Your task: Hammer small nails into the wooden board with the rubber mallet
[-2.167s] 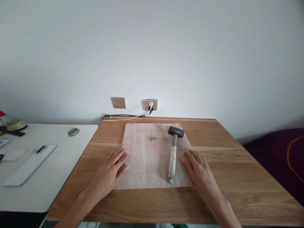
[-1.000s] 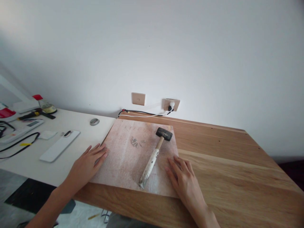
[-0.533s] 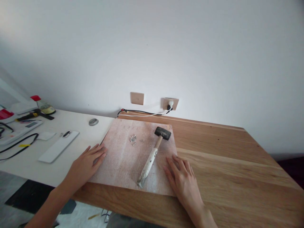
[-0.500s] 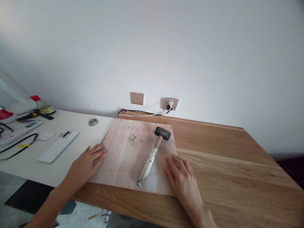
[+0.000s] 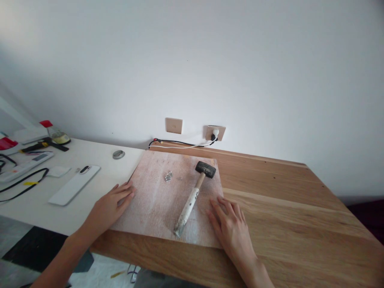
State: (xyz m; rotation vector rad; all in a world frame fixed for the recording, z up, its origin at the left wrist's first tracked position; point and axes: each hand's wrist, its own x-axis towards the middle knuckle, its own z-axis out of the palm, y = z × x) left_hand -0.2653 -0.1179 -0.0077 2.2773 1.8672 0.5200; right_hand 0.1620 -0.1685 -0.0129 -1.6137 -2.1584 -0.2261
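Note:
A pale, pinkish wooden board (image 5: 150,204) lies flat where the white and brown tabletops meet. My left hand (image 5: 109,206) rests on its left edge, fingers stretched out. On the right edge lies my right hand (image 5: 230,220), palm down with its fingers apart. Between them a mallet (image 5: 188,206) with a black head and a worn white-painted handle lies diagonally on the board, head toward the wall. To the left of its head sits a small pile of nails or screws (image 5: 168,176), too small to tell which. Neither hand touches the mallet or the pile.
A white phone (image 5: 75,186), a grey tape roll (image 5: 118,154), a power strip (image 5: 27,166), a black cable (image 5: 24,188) and a red-capped bottle (image 5: 55,132) are on the white table. Behind the board, cables run to a wall socket (image 5: 215,133). The brown tabletop (image 5: 300,212) extends rightward.
The view has shifted very slightly. Both hands, the board, the mallet and the small pile keep their places.

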